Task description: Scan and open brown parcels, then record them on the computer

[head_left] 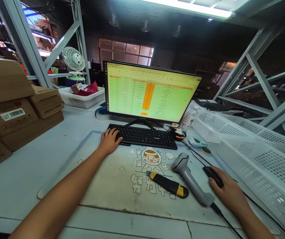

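Steel shelving racks framed a dim storeroom, with a bright ceiling light at the top of the frame and a pale desk spread across the lower half. At the upper left, a small white fan [74, 59] stood behind a white plastic basket [81, 99] holding something red and crumpled. Cardboard boxes [10, 109] were stacked along the left edge, one carrying a white barcode label [12, 114]. At the centre, a monitor [152, 91] showed a green spreadsheet with an orange column.

The left hand [109, 142] lay open and relaxed, its fingers [115, 134] resting on the lower left corner of a black keyboard [144, 136] without gripping it. The right hand [225, 187] was curved over a black computer mouse [213, 175] at the lower right of the frame, its fingers [215, 172] draped across the top. The mouse looked dark and smooth, with most of it hidden beneath the hand.

Between the hands, a printed desk mat [112, 186] bore a cartoon figure. On it lay a yellow-and-black utility knife [168, 184] and a grey handheld barcode scanner [189, 179], the scanner just beside the right hand. Perforated white plastic crates [261, 162] filled the right side, and a clear water bottle [189, 118] stood near the monitor's right edge.
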`<move>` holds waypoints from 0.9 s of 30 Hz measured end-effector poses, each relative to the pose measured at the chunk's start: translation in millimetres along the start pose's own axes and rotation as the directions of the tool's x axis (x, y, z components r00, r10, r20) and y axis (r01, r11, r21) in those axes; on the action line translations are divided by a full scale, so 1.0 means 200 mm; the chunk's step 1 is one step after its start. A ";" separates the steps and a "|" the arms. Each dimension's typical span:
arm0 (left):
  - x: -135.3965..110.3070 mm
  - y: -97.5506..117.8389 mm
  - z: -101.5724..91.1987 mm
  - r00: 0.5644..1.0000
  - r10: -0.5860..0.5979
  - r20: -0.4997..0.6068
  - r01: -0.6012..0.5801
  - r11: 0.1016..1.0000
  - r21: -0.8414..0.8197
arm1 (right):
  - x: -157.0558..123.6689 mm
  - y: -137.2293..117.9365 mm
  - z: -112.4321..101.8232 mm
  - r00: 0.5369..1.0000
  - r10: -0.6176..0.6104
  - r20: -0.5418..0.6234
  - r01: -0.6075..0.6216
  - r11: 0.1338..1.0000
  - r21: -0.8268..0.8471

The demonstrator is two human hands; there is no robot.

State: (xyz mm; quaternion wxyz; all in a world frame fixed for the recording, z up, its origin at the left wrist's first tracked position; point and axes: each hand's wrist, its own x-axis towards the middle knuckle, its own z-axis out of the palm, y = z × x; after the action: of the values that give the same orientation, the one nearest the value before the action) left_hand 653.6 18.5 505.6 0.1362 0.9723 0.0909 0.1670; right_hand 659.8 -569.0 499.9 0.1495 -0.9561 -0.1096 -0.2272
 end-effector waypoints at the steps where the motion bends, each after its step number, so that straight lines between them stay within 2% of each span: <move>1: 0.00 0.00 0.00 1.000 0.002 0.000 -0.002 1.000 -0.001 | 0.00 -0.01 0.00 1.000 0.000 -0.005 0.000 1.000 0.006; 5: 0.00 0.01 -0.01 1.000 -0.010 0.005 0.010 1.000 -0.002 | 0.02 -0.05 -0.03 1.000 0.029 0.010 -0.029 0.999 0.018; 12: 0.00 0.01 -0.02 1.000 -0.004 0.010 0.004 1.000 -0.024 | 0.02 -0.14 -0.10 0.984 0.176 0.024 -0.176 0.984 0.015; 15: 0.00 0.00 -0.01 1.000 -0.007 0.001 0.007 0.999 -0.032 | 0.03 -0.16 -0.11 0.984 0.177 0.022 -0.178 0.983 0.049; 21: 0.00 0.00 0.00 1.000 -0.002 -0.005 0.002 0.999 -0.035 | 0.04 -0.14 -0.09 0.983 0.179 0.046 -0.181 0.981 0.062; 27: 0.00 0.01 -0.02 1.000 -0.004 0.005 0.004 0.999 -0.047 | 0.05 -0.05 -0.04 0.980 0.189 0.057 -0.191 0.981 0.040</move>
State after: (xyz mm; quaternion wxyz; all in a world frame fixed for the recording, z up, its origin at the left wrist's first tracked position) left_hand 651.6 16.9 510.1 0.1596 0.9690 0.0884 0.1663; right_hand 661.7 -561.1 514.3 0.1892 -0.9642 -0.0268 -0.1840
